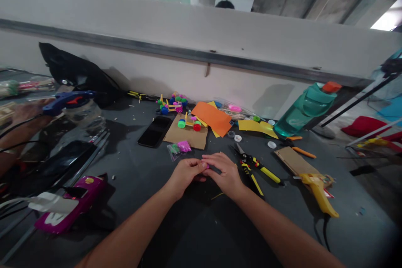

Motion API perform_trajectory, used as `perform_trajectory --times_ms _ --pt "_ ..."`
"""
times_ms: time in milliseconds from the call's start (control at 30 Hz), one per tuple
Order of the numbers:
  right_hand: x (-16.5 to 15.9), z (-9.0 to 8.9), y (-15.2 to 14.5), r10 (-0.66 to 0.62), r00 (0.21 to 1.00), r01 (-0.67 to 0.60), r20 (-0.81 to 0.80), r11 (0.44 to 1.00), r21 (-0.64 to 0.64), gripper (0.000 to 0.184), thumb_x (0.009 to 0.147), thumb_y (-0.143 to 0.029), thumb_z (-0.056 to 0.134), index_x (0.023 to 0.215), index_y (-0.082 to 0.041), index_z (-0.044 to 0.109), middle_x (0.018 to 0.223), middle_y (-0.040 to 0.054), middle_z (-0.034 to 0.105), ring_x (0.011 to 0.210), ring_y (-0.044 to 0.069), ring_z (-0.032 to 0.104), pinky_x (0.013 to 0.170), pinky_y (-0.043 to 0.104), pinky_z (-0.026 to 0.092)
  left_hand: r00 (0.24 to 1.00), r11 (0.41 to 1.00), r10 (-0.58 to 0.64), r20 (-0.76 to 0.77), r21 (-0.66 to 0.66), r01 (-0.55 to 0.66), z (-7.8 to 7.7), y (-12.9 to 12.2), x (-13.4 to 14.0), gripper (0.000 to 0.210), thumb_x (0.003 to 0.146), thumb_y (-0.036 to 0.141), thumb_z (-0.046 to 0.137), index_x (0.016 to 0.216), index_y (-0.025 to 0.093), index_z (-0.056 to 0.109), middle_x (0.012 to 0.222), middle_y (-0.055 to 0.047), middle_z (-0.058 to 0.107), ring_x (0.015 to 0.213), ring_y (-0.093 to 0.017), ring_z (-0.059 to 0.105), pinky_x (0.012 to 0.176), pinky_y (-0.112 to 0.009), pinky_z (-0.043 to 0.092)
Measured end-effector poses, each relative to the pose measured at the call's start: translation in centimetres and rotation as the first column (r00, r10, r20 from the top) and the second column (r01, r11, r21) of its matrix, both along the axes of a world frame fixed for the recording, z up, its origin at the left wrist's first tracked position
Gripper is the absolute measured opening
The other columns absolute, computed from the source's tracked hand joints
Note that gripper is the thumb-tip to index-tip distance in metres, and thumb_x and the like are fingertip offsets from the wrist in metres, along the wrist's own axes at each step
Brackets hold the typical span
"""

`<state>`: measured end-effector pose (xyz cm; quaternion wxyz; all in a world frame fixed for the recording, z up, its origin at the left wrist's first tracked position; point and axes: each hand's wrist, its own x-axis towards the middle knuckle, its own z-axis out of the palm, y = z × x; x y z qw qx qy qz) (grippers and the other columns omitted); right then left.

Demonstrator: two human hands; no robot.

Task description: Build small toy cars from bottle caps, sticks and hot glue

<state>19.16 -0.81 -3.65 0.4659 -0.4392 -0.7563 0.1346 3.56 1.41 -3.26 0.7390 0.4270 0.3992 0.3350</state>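
My left hand (185, 175) and my right hand (225, 172) meet above the near middle of the dark table. Between their pressed fingertips a small pink piece (207, 166) shows, mostly covered by the fingers. Just beyond my left hand lies a clear plastic bag (175, 150) with something green in it, and a pink lump (184, 146) beside it. Pliers with yellow and black handles (266, 171) lie to the right of my right hand. A little yellow-framed car with coloured wheels (189, 123) stands on a cardboard sheet (169, 134) farther back.
A black phone (154, 132), orange paper (212, 118) and several small coloured models (172, 104) lie toward the wall. On the right are a teal bottle (306, 109) and a yellow glue gun (318, 192). A purple power strip (89, 188) and another person's hand (25, 117) are at left.
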Motion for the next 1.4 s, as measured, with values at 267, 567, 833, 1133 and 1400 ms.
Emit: perform_trajectory --times_ms 267,567,833,1133,1400 --pt "0.01 -0.04 0.35 0.018 0.997 -0.021 -0.070 0.999 -0.048 0.025 0.076 -0.019 0.065 0.099 -0.030 0.068 0.099 0.0017 0.070 0.095 0.019 0.061 0.083 0.038 0.049 0.999 1.000 0.006 0.031 -0.026 -0.005 -0.10 0.18 -0.13 0.025 0.067 0.032 0.073 0.081 0.012 0.069 0.074 -0.004 0.065 0.068 -0.012 0.060 0.064 -0.024 0.053" --pt "0.19 -0.14 0.59 0.022 0.991 -0.036 -0.130 0.994 -0.101 0.025 0.079 -0.020 0.063 0.101 -0.032 0.067 0.101 0.0011 0.069 0.098 0.019 0.059 0.087 0.039 0.048 0.997 0.998 -0.002 0.082 -0.062 0.007 0.05 0.27 -0.25 0.026 0.072 0.036 0.069 0.083 0.012 0.069 0.077 -0.007 0.067 0.072 -0.014 0.061 0.065 -0.026 0.054" --pt "0.28 -0.30 0.69 0.014 0.992 -0.027 -0.123 0.994 -0.104 0.029 0.076 -0.023 0.067 0.104 -0.032 0.066 0.103 0.0016 0.069 0.100 0.020 0.058 0.088 0.040 0.048 0.998 0.998 0.016 0.066 -0.068 -0.011 -0.18 0.37 -0.28 0.021 0.069 0.032 0.072 0.078 0.013 0.070 0.073 -0.005 0.067 0.067 -0.012 0.060 0.063 -0.024 0.053" --pt "0.27 -0.05 0.62 -0.024 0.995 0.018 -0.101 0.998 -0.053 0.028 0.076 -0.024 0.066 0.103 -0.032 0.067 0.097 0.0016 0.071 0.095 0.020 0.060 0.084 0.041 0.050 0.995 0.996 0.050 0.083 -0.072 -0.044 -0.06 0.28 -0.24 0.026 0.072 0.037 0.068 0.079 0.012 0.069 0.073 -0.007 0.068 0.069 -0.015 0.062 0.064 -0.027 0.053" --pt "0.14 -0.04 0.65 -0.051 0.998 0.052 -0.031 0.998 0.029 0.018 0.080 -0.020 0.062 0.092 -0.030 0.071 0.091 0.0001 0.072 0.091 0.019 0.061 0.083 0.039 0.050 0.997 0.996 0.063 0.047 -0.072 -0.059 0.03 0.21 -0.10 0.028 0.070 0.036 0.070 0.080 0.011 0.069 0.076 -0.008 0.067 0.072 -0.015 0.062 0.065 -0.027 0.053"
